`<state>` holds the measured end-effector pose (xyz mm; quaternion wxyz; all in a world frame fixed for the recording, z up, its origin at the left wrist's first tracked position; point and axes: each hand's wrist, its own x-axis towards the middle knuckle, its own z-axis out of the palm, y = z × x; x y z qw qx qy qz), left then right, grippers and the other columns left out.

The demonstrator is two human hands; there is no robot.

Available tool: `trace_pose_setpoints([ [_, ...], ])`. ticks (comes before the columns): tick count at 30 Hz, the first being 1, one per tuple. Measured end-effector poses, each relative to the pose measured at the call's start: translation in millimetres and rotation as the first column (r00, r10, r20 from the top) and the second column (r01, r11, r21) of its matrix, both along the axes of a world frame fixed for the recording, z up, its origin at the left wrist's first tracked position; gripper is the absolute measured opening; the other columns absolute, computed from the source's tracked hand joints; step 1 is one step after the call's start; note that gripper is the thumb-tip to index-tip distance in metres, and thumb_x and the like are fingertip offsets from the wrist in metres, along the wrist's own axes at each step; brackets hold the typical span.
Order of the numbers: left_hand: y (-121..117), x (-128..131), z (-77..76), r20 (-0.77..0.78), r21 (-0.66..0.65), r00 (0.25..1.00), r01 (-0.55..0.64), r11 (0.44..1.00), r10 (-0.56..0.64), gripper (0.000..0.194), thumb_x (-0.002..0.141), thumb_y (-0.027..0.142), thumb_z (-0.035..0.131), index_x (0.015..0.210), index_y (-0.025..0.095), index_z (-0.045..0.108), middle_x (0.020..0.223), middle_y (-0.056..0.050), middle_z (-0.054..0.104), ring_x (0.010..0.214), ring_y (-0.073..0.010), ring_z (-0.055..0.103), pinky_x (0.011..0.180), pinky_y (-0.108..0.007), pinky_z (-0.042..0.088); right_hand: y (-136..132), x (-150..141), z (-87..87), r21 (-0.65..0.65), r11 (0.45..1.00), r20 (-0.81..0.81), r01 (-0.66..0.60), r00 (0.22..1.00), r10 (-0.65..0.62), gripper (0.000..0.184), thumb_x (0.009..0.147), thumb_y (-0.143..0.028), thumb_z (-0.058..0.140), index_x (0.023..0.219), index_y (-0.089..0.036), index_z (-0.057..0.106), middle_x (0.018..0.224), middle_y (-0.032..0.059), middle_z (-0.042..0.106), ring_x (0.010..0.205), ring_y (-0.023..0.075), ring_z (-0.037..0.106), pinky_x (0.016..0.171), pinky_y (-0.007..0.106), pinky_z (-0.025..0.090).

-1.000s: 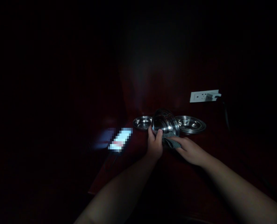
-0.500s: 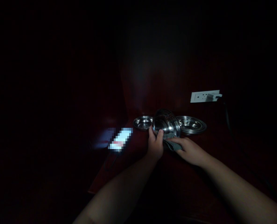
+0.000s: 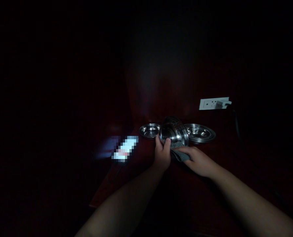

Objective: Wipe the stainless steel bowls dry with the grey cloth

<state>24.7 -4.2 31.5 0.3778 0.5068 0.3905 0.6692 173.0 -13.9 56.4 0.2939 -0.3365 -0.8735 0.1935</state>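
Observation:
A shiny steel bowl (image 3: 174, 130) is tilted on its side, held up in front of me. My left hand (image 3: 162, 153) grips its near left rim, thumb on the metal and the other fingers mostly hidden. My right hand (image 3: 198, 161) is closed on a grey-green cloth (image 3: 179, 154), which presses against the bowl's lower right edge. Behind the bowl to the left lies a shallow steel dish (image 3: 149, 131). A wider steel plate or stack of plates (image 3: 201, 133) rests behind it on the right, partly covered by the bowl.
A lit phone (image 3: 125, 148), its screen blurred out, lies at the left with a thin cable by it. The dark red table (image 3: 99, 194) has its left edge beyond the phone. A white wall socket (image 3: 214, 103) holds a plug with a dark cord hanging down. Most surroundings are dark.
The whole view has shifted slightly, so everything sits a little further left. Both hands keep their hold on the bowl and the cloth, with barely any change in pose.

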Motion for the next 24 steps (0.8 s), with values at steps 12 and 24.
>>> trace_pose_setpoints([
  [12, 1.1, 1.1, -4.4, -0.02, 0.014, 1.0, -0.004, 1.0, 0.004, 0.05, 0.087, 0.042, 0.046, 0.132, 0.022, 0.04, 0.124, -0.009, 0.057, 0.115, -0.0228, 0.052, 0.101, -0.036, 0.037, 2.4, -0.6, -3.2, 0.053, 0.999, -0.028, -0.001, 1.0, 0.002, 0.039, 0.067, -0.004, 0.045, 0.097, -0.021, 0.065, 0.1, 0.0049, 0.066, 0.093, 0.0196, 0.061, 0.085, 0.035, 0.047],
  [24, -1.1, 1.4, -2.3, -0.065, 0.034, 0.998, 0.015, 0.999, -0.013, 0.05, 0.09, 0.038, 0.042, 0.136, 0.02, 0.035, 0.129, -0.009, 0.053, 0.116, -0.0215, 0.051, 0.102, -0.034, 0.036, 3.6, -0.3, -2.5, 0.043, 0.999, -0.053, -0.031, 0.998, 0.033, 0.035, 0.068, -0.007, 0.048, 0.096, -0.02, 0.066, 0.099, 0.0055, 0.066, 0.094, 0.0202, 0.061, 0.087, 0.035, 0.046],
])
